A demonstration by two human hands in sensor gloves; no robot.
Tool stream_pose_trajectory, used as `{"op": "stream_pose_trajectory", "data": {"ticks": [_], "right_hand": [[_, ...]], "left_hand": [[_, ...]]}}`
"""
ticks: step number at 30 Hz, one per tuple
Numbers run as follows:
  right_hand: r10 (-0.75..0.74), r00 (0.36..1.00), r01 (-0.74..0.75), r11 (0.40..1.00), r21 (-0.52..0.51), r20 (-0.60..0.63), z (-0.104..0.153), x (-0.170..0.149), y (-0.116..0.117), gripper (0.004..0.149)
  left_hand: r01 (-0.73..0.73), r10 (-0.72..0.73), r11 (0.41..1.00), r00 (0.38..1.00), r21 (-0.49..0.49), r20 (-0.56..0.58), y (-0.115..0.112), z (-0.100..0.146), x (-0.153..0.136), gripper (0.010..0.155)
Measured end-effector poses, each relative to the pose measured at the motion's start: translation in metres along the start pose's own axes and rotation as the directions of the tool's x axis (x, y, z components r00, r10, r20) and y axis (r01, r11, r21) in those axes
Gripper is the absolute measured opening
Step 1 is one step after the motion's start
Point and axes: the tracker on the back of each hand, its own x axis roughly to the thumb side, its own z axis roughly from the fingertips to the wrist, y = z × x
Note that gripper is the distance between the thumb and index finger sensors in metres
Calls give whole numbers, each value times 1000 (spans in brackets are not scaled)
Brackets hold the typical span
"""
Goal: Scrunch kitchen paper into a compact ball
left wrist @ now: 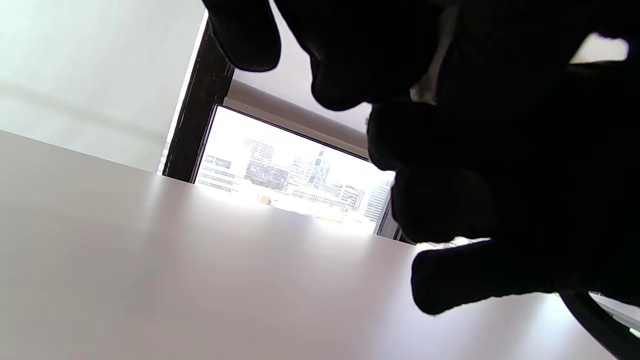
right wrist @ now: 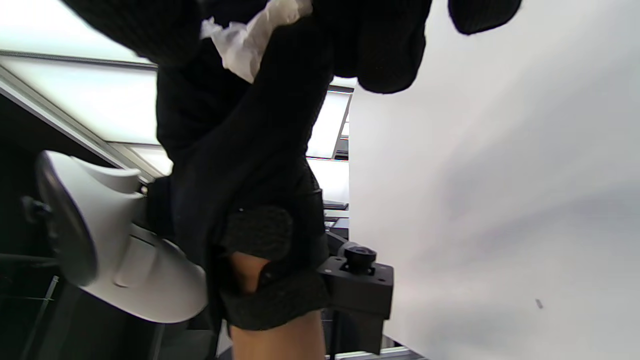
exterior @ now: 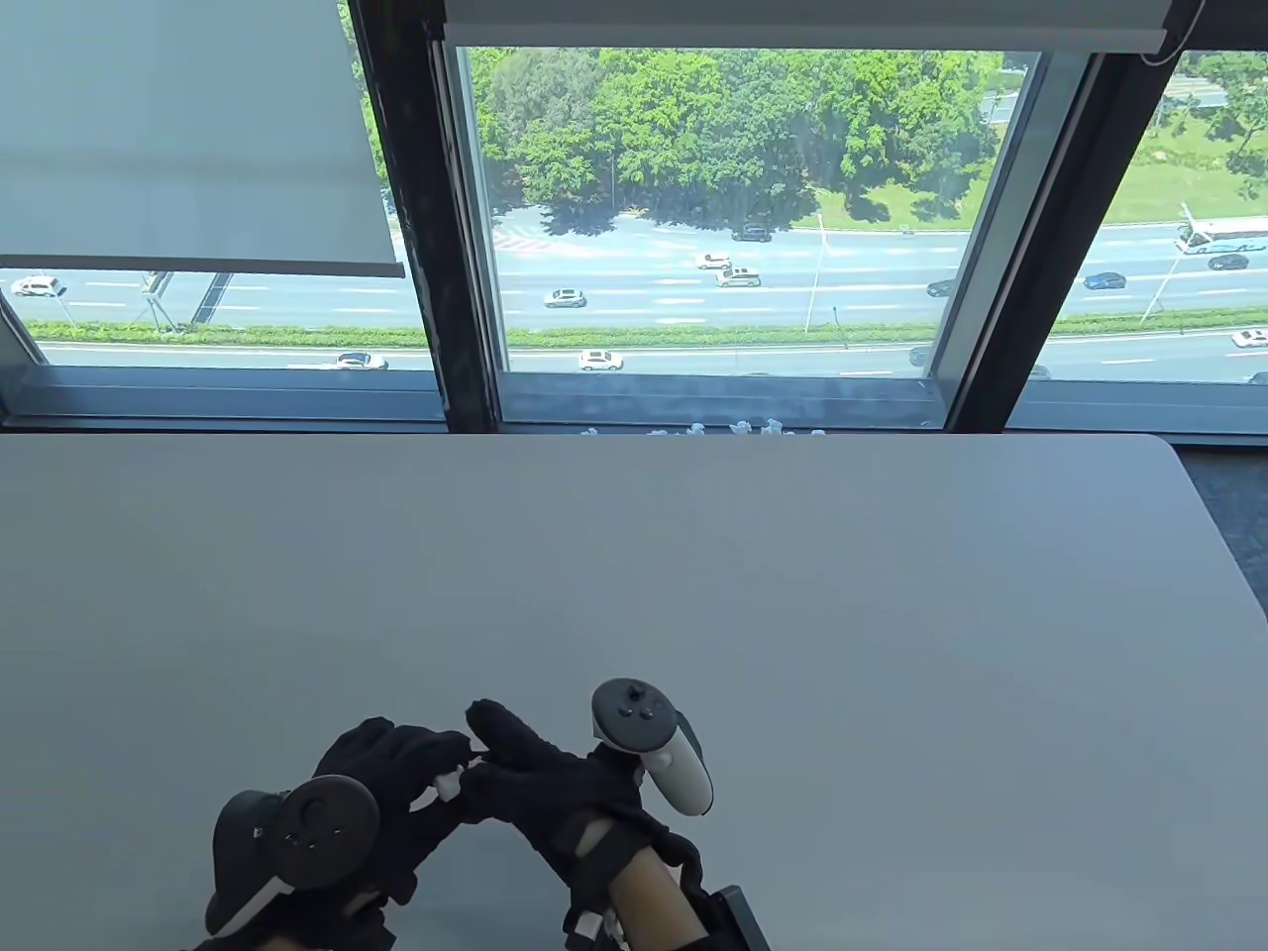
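White crumpled paper [exterior: 448,786], pinched between my left hand [exterior: 396,792] and right hand [exterior: 540,783]; both sets of black knit-gloved fingers curl round it above the smooth grey table [exterior: 792,614].

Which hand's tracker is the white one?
The right hand wears the white tracker, standing upright; the left hand wears the black tracker. Kitchen paper shows between them.

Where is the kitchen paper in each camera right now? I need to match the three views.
Table view: kitchen paper, a white scrap between the left hand and right hand, near the bottom edge.
Left wrist view: a pale sliver among dark fingers, top right; likely the paper.
Right wrist view: crumpled white wad at the top edge, among gloved fingers.
Shared landmark: the grey table.
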Motion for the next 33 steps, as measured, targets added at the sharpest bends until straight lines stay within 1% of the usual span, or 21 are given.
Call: {"op": "stream_pose_trajectory", "data": {"ticks": [1, 2, 3, 5, 6, 9, 10, 11, 12, 14, 15, 17, 18, 20, 22, 25, 26, 28, 29, 30, 33], "right_hand": [[78, 996, -82, 993, -88, -49, 0, 1, 1, 79], [81, 996, -84, 992, -91, -41, 0, 1, -1, 74], [71, 996, -74, 993, -89, -45, 1, 0, -4, 68], [5, 1000, -9, 992, -128, -29, 3, -4, -11, 65], [-45, 999, 45, 994, -100, -3, 4, -3, -14, 65], [-35, 999, 36, 997, -73, 8, 3, -2, -13, 63], [-52, 998, 53, 998, -43, 25, 3, 0, -11, 60], [-71, 997, 71, 997, -31, 24, 3, 0, -10, 60], [-124, 991, 123, 992, 28, 42, 3, -2, -9, 68], [-202, 979, 197, 975, 103, 39, 2, -4, -4, 96], [-121, 993, 120, 991, 55, 11, 1, -3, -3, 95], [51, 997, -55, 996, -74, -57, 2, -2, -4, 81], [87, 994, -93, 991, -99, -61, 2, 0, -6, 72], [102, 992, -111, 985, -133, -71, 4, 0, -10, 63], [64, 996, -75, 983, -169, -70, 6, -1, -13, 61], [89, 993, -103, 972, -213, -76, 8, 1, -18, 59], [75, 995, -88, 972, -218, -67, 9, 1, -19, 59], [26, 999, -31, 983, -178, -26, 9, 0, -18, 61], [0, 1000, -1, 992, -125, -11, 7, -2, -16, 63], [1, 1000, -2, 994, -108, -16, 6, -3, -14, 64], [21, 999, -25, 995, -92, -43, 3, -5, -11, 64]], "left_hand": [[55, -55, 998, 998, 15, 22, -1, 1, 5, 57], [110, -110, 994, 993, 12, 39, -2, 1, 6, 59], [79, -78, 997, 996, -8, 44, -1, 0, 5, 64], [-64, 68, 995, 996, -71, 62, -2, 0, 2, 87], [-60, 62, 997, 997, -50, 53, 1, 0, 1, 89], [-58, 59, 998, 996, -19, 66, 5, 2, 0, 83], [-70, 72, 997, 994, -23, 83, 6, 2, 1, 66], [-84, 86, 996, 993, -26, 83, 5, 3, 1, 60], [-58, 59, 998, 996, -13, 63, 5, 2, 2, 58], [-35, 36, 999, 999, -15, 33, 4, 0, -2, 57], [-47, 47, 999, 998, -24, 35, 3, 0, -1, 57], [20, -19, 1000, 999, -24, 38, -2, 0, 3, 57], [73, -72, 997, 997, -16, 26, -3, 0, 3, 58], [17, -15, 998, 999, -60, 31, -6, -2, 2, 61], [15, -13, 998, 1000, -65, 27, -6, -3, 2, 64], [-32, 35, 994, 999, -107, 29, -7, -5, -2, 69], [-75, 79, 989, 996, -124, 29, -7, -6, -4, 72], [-150, 155, 978, 988, -145, 21, -5, -8, -7, 68], [-136, 141, 980, 990, -147, 30, -5, -8, -7, 69], [-107, 113, 984, 993, -142, 34, -5, -7, -6, 67], [-68, 72, 991, 997, -116, 26, -5, -6, -6, 64]]}}
